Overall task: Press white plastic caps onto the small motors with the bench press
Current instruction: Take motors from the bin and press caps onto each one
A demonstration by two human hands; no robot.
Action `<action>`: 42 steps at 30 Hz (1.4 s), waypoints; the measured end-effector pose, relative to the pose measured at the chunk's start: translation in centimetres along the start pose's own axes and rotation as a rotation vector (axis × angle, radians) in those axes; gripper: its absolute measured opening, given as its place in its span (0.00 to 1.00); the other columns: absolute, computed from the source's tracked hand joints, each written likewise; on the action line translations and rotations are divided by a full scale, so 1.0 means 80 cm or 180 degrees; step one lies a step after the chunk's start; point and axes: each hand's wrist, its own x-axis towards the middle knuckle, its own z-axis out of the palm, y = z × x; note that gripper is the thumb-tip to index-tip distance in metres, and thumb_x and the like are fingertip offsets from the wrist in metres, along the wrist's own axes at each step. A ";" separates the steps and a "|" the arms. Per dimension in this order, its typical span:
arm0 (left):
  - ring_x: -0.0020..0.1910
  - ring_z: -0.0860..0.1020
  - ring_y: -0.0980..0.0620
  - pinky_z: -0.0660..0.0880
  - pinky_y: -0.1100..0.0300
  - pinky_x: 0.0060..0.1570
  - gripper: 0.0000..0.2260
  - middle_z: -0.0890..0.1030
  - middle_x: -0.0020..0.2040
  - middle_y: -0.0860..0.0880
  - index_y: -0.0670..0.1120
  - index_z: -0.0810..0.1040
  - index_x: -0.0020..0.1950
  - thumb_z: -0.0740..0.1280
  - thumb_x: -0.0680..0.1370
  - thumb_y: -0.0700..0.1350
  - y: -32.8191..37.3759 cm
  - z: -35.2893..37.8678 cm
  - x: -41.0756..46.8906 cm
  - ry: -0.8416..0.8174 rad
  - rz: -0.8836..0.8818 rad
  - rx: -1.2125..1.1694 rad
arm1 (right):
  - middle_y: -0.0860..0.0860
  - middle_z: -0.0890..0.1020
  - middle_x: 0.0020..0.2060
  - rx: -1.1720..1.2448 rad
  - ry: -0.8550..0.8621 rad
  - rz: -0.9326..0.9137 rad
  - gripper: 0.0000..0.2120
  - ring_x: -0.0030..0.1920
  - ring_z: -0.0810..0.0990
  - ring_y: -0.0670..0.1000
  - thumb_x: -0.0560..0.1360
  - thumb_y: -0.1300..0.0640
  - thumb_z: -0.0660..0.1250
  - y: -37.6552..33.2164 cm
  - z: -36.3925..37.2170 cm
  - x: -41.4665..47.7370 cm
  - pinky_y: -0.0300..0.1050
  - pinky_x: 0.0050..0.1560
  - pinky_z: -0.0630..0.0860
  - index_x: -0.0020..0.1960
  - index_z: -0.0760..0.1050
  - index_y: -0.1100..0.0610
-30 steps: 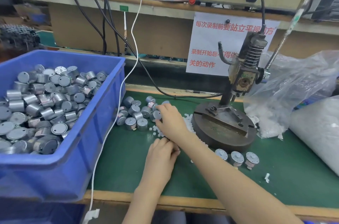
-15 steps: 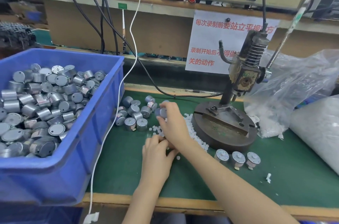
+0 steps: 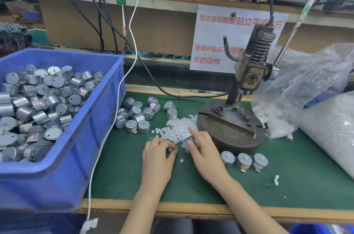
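My right hand [image 3: 206, 149] grips a small silver motor [image 3: 188, 142] just in front of the bench press base [image 3: 229, 134], index finger stretched toward the pile of white plastic caps [image 3: 178, 128]. My left hand [image 3: 158, 154] rests on the green mat with its fingertips pinched on a white cap [image 3: 170, 149]. One loose cap [image 3: 181, 160] lies between the hands. A cluster of bare motors [image 3: 139, 114] lies left of the pile. Three capped motors [image 3: 244, 160] stand in a row in front of the press base.
A blue bin [image 3: 80, 149] full of motors takes the left of the bench. Clear plastic bags [image 3: 298, 88] of white caps lie on the right. The press lever [image 3: 293, 32] slants up to the right. A white cable [image 3: 115, 118] hangs along the bin.
My right hand lifted a motor from the cluster and carried it back toward me, beside the left hand. The left hand's fingers closed on a cap.
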 end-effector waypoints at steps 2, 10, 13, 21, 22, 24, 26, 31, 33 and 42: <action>0.45 0.65 0.55 0.59 0.65 0.46 0.01 0.67 0.40 0.59 0.48 0.79 0.42 0.68 0.74 0.43 -0.001 0.000 0.001 0.0001 -0.0012 -0.0016 | 0.40 0.66 0.48 -0.0064 -0.0201 -0.0105 0.20 0.50 0.67 0.32 0.80 0.59 0.57 0.004 0.002 -0.003 0.21 0.51 0.59 0.72 0.63 0.54; 0.45 0.67 0.53 0.59 0.65 0.47 0.02 0.69 0.41 0.57 0.46 0.80 0.43 0.68 0.74 0.41 -0.001 0.000 0.002 -0.0002 -0.0017 0.0029 | 0.45 0.66 0.53 -0.0373 -0.0500 -0.0293 0.21 0.54 0.70 0.46 0.81 0.56 0.53 0.007 0.008 -0.015 0.36 0.55 0.65 0.74 0.59 0.51; 0.46 0.67 0.52 0.60 0.64 0.48 0.02 0.70 0.42 0.56 0.46 0.80 0.43 0.67 0.74 0.41 0.001 -0.002 0.001 -0.0008 -0.0037 0.0045 | 0.45 0.66 0.53 -0.0427 -0.0509 -0.0257 0.21 0.53 0.71 0.48 0.82 0.56 0.53 0.007 0.006 -0.016 0.39 0.54 0.66 0.74 0.59 0.50; 0.46 0.66 0.53 0.64 0.61 0.50 0.03 0.70 0.42 0.55 0.46 0.80 0.45 0.66 0.75 0.41 0.001 -0.002 -0.002 0.0010 -0.0066 -0.0023 | 0.47 0.67 0.55 -0.0648 -0.0493 -0.0330 0.21 0.54 0.72 0.50 0.81 0.55 0.53 0.006 0.006 -0.016 0.43 0.54 0.68 0.74 0.59 0.51; 0.46 0.66 0.53 0.64 0.61 0.50 0.03 0.70 0.42 0.55 0.46 0.80 0.45 0.66 0.75 0.41 0.001 -0.002 -0.001 0.0011 -0.0067 -0.0025 | 0.48 0.67 0.56 -0.0694 -0.0491 -0.0348 0.21 0.54 0.72 0.51 0.81 0.55 0.53 0.006 0.006 -0.016 0.44 0.54 0.68 0.74 0.58 0.51; 0.46 0.66 0.53 0.63 0.62 0.50 0.03 0.70 0.42 0.55 0.46 0.80 0.45 0.66 0.75 0.41 0.001 -0.002 -0.001 0.0021 -0.0073 -0.0029 | 0.49 0.67 0.57 -0.0789 -0.0493 -0.0401 0.21 0.54 0.72 0.51 0.81 0.55 0.53 0.007 0.007 -0.017 0.46 0.54 0.69 0.74 0.58 0.50; 0.45 0.65 0.54 0.62 0.62 0.49 0.04 0.70 0.42 0.55 0.46 0.80 0.46 0.66 0.75 0.41 0.001 -0.002 -0.002 0.0034 -0.0072 -0.0042 | 0.49 0.67 0.57 -0.0836 -0.0501 -0.0430 0.22 0.53 0.72 0.52 0.81 0.55 0.52 0.007 0.007 -0.017 0.48 0.54 0.70 0.74 0.57 0.50; 0.46 0.67 0.52 0.60 0.64 0.47 0.04 0.71 0.42 0.54 0.46 0.80 0.47 0.65 0.76 0.40 0.000 -0.002 -0.001 0.0058 -0.0069 -0.0079 | 0.50 0.67 0.58 -0.1035 -0.0528 -0.0504 0.22 0.52 0.73 0.53 0.81 0.54 0.52 0.006 0.008 -0.018 0.48 0.51 0.71 0.75 0.57 0.51; 0.45 0.66 0.53 0.61 0.63 0.47 0.05 0.72 0.43 0.54 0.45 0.80 0.47 0.64 0.76 0.39 0.000 -0.002 -0.001 0.0078 -0.0072 -0.0104 | 0.50 0.67 0.59 -0.1132 -0.0542 -0.0500 0.22 0.51 0.73 0.53 0.81 0.54 0.52 0.007 0.008 -0.018 0.47 0.48 0.71 0.75 0.56 0.51; 0.44 0.67 0.52 0.61 0.63 0.46 0.06 0.75 0.44 0.51 0.44 0.79 0.48 0.63 0.76 0.37 -0.004 -0.001 -0.001 0.0127 -0.0111 -0.0257 | 0.52 0.64 0.62 -0.1733 -0.0616 -0.0545 0.23 0.48 0.75 0.56 0.81 0.52 0.51 0.006 0.017 -0.017 0.46 0.40 0.66 0.75 0.54 0.51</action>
